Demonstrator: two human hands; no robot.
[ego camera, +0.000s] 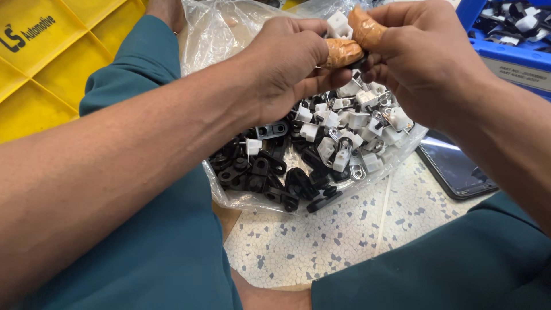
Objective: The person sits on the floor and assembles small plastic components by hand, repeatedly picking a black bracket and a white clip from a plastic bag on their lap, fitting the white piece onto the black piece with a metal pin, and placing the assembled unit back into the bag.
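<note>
Head view: left hand (287, 69) and right hand (427, 54) meet above a clear plastic bag (229, 34) of black and white clips (321, 155), taped fingertips (344, 51) pressed together, pinching a small white clip (338, 26) between them.

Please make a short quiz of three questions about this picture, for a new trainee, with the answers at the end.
1. True or false: the left hand and the right hand together hold a small white plastic part.
2. What covers the fingertips that pinch the part?
A. brown tape
B. blue gloves
C. nothing
3. What lies in the clear plastic bag under the hands?

Key
1. True.
2. A.
3. A heap of small black parts and white parts, some with metal rings.
</note>
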